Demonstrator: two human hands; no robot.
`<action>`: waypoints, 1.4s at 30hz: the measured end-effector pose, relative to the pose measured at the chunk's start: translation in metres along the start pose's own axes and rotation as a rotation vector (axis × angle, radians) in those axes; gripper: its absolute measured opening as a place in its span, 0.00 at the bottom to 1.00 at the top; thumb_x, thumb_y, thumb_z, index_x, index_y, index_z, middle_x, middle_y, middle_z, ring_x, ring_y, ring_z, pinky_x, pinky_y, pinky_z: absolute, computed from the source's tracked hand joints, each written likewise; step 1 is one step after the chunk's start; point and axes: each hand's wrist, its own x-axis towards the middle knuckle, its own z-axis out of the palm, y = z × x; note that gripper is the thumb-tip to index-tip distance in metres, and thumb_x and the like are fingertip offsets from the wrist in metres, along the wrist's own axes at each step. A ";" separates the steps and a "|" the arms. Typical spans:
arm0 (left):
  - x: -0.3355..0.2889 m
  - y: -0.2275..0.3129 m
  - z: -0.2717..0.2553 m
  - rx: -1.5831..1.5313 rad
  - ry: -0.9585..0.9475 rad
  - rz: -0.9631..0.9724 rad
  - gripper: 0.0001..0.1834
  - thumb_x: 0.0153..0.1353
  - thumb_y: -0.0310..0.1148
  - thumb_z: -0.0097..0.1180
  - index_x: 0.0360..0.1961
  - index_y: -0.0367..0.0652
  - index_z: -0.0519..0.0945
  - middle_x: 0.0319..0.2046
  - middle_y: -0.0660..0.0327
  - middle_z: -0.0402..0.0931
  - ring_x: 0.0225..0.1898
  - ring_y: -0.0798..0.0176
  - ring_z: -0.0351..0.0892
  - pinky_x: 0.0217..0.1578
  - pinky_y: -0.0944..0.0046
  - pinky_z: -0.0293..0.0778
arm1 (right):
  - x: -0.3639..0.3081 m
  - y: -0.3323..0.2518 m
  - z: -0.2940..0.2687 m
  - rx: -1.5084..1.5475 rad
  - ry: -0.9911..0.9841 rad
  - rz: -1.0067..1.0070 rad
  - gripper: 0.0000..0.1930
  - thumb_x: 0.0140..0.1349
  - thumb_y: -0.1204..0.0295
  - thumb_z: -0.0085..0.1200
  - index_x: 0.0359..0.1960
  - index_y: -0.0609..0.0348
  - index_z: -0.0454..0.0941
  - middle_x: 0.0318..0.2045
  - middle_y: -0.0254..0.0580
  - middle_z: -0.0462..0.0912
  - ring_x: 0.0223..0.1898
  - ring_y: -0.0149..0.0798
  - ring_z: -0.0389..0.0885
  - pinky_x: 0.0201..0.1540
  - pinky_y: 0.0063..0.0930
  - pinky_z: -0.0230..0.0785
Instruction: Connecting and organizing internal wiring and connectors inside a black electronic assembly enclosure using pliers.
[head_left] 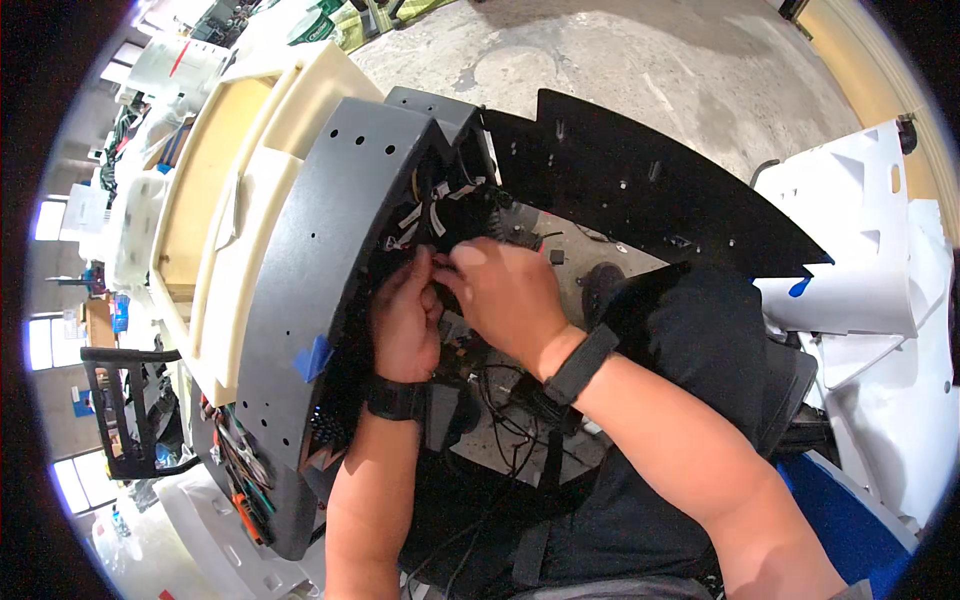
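My left hand (pixel 404 325) and my right hand (pixel 508 298) meet at the inner side of a dark grey curved panel (pixel 325 215). Fingers of both are pinched together, tip to tip. What they hold is too small to make out; a speck of red shows between the fingertips. Just beyond them, wires with white tags (pixel 437 218) lie in the dark hollow of the housing. Each wrist wears a black band. Blue tape (pixel 313 358) sticks to the panel's face, left of my left hand.
A black perforated plate (pixel 640 170) reaches out to the right. Black cables (pixel 510 400) hang below my hands, near my black-clad leg (pixel 680 350). Cream moulded parts (pixel 265 190) stand at the left, hand tools (pixel 245 480) at the lower left, white panels (pixel 850 240) at the right.
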 end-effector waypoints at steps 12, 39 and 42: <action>0.004 -0.001 -0.006 -0.108 -0.144 -0.046 0.09 0.66 0.38 0.49 0.39 0.46 0.76 0.27 0.69 0.74 0.25 0.75 0.69 0.25 0.75 0.61 | 0.012 -0.013 -0.019 1.415 -0.498 1.240 0.18 0.62 0.51 0.52 0.32 0.55 0.76 0.25 0.31 0.78 0.21 0.21 0.65 0.19 0.16 0.51; 0.009 -0.009 -0.011 -0.042 -0.059 -0.007 0.11 0.61 0.39 0.58 0.36 0.43 0.79 0.25 0.73 0.73 0.19 0.79 0.56 0.21 0.76 0.52 | -0.006 0.002 0.008 1.286 -0.393 1.172 0.20 0.59 0.55 0.56 0.28 0.64 0.78 0.18 0.39 0.77 0.21 0.33 0.73 0.25 0.32 0.66; 0.003 -0.005 -0.001 -0.042 -0.013 0.013 0.11 0.61 0.39 0.57 0.38 0.42 0.79 0.25 0.73 0.72 0.19 0.79 0.57 0.21 0.76 0.53 | -0.002 0.002 0.010 0.829 -0.210 0.845 0.17 0.59 0.58 0.56 0.25 0.62 0.77 0.18 0.46 0.78 0.21 0.41 0.76 0.26 0.36 0.67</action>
